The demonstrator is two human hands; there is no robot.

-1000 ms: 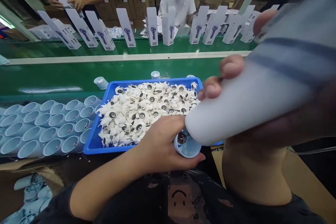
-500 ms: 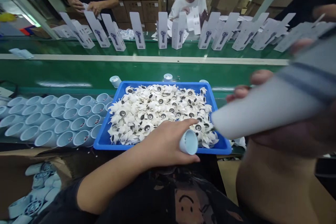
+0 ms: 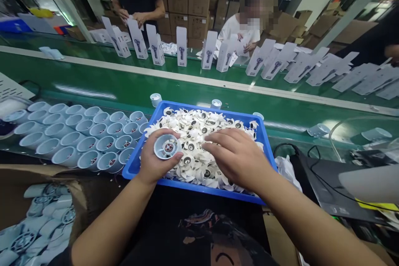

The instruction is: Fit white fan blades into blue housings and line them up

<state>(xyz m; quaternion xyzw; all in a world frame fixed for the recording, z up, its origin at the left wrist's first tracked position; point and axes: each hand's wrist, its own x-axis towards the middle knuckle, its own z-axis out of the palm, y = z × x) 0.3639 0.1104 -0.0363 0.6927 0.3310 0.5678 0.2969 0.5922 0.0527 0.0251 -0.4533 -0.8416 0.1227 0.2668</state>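
Note:
My left hand (image 3: 152, 158) is wrapped round a light blue cup-shaped housing (image 3: 160, 156), its open mouth facing up toward me. Inside it, a small reddish coil sits at the centre among white parts. Over the heap of white fan blades (image 3: 187, 170), my right hand (image 3: 237, 156) reaches in from the right, palm down, fingers stretched out and somewhat apart. Its fingertips are close to the blades, many of which have dark round hubs. I cannot tell whether they touch any. The blades fill a blue tray (image 3: 199, 189) in front of me.
Rows of similar blue housings (image 3: 90, 143) stand left of the tray. More lie in a cardboard box (image 3: 77, 212) at lower left. A white cylinder (image 3: 368, 183) and cables are at right. Upright white boxes (image 3: 181, 48) line the far side of the green conveyor (image 3: 124, 77), with people behind.
The blurred long white object at my right hand is out of it, and that hand has come over the blades. My left hand has moved left with the housing, turning its mouth upward.

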